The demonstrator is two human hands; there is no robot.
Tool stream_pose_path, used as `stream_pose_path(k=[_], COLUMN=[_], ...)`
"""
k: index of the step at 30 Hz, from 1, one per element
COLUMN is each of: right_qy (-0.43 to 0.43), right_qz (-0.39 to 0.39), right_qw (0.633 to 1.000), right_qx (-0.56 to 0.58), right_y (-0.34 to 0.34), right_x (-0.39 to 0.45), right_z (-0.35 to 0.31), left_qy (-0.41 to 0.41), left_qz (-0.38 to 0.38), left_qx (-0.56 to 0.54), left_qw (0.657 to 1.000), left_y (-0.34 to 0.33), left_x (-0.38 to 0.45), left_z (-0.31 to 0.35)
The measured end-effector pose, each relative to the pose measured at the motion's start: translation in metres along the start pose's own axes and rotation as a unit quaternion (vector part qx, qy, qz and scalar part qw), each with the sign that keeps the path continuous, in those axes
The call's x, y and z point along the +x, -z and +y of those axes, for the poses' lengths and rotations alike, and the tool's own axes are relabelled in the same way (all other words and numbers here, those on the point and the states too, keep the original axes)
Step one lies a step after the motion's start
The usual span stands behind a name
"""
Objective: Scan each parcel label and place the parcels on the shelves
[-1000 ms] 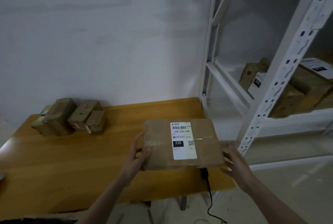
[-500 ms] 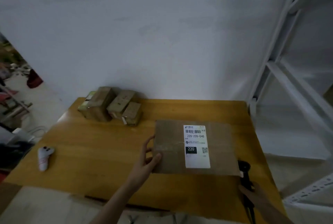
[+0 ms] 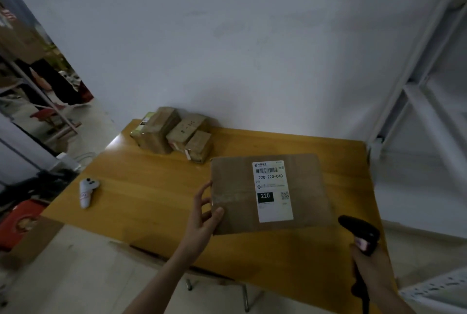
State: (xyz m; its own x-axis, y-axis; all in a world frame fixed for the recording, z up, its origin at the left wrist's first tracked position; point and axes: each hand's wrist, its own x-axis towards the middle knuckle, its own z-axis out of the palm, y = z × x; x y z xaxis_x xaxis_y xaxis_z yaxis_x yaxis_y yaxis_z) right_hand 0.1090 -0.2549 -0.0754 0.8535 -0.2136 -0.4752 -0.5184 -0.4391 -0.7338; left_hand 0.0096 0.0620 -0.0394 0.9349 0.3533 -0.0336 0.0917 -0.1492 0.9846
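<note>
On the desk (image 3: 151, 200), left hand (image 3: 202, 217) gripped the parcel (image 3: 270, 192) labelled "220-220-C40"; right hand (image 3: 369, 260) clutched a scanner (image 3: 358, 233).

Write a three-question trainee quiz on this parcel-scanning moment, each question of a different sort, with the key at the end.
1. True or false: the left hand holds the left edge of the large parcel, thumb on top.
2. Multiple choice: what does the right hand grip? A) a roll of tape B) the black scanner C) a small parcel
3. Fill in: the big number in the black box on the white label reads ___.

Key: 1 true; 2 B; 3 220. Also note: three small parcels sit at the far left of the wooden table, untouched, and a white controller lies near its left edge.
</note>
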Motion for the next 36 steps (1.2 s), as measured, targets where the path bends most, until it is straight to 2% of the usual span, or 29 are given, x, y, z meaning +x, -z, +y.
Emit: stream_pose_path(k=[4, 9, 13, 22, 36], right_qy=[0.062, 0.21, 0.271, 0.287, 0.299], right_qz=[-0.004, -0.102, -0.118, -0.122, -0.127], right_qw=[0.997, 0.97, 0.952, 0.945, 0.94], right_qx=[0.055, 0.068, 0.085, 0.094, 0.101], right_y=[0.029, 0.045, 0.045, 0.055, 0.078], right_x=[-0.03, -0.08, -0.092, -0.086, -0.065], right_z=[-0.025, -0.055, -0.068, -0.064, -0.049], left_qy=[-0.031, -0.046, -0.056, -0.055, -0.053], left_qz=[0.033, 0.039, 0.045, 0.032, 0.059], left_qx=[-0.012, -0.033, -0.036, -0.029, -0.008], left_qw=[0.999, 0.998, 0.997, 0.998, 0.997], left_y=[-0.028, -0.06, -0.08, -0.099, -0.12], left_x=[-0.003, -0.006, -0.009, -0.017, -0.031], left_z=[0.002, 0.005, 0.013, 0.026, 0.023])
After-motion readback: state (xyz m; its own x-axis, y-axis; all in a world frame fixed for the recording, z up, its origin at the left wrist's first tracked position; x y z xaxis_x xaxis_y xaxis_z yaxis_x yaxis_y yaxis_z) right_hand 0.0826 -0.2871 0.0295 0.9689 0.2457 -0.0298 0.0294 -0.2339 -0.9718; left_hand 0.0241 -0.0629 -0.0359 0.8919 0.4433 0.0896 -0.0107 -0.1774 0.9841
